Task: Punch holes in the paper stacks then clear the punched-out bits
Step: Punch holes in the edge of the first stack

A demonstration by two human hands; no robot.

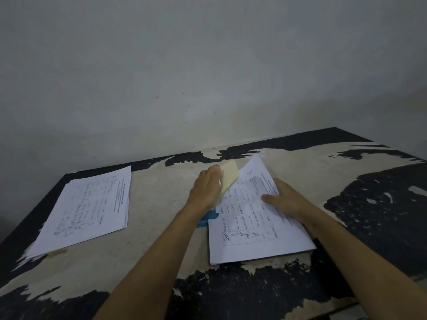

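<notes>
A stack of white printed paper (254, 232) lies right of centre on the table. My right hand (283, 198) rests flat on its upper right part, fingers apart. My left hand (205, 188) presses down on a hole punch at the stack's left edge. The punch's pale yellow lever (229, 179) sticks up past my fingers, and its blue base (208, 218) shows under my wrist. The paper's left edge goes into the punch, which my hand mostly hides. A second paper stack (85, 209) lies apart on the left of the table.
The table (161, 245) has a worn cream top with peeling black patches. It butts against a plain grey wall (208, 77) at the back. Its left edge runs just beyond the left stack.
</notes>
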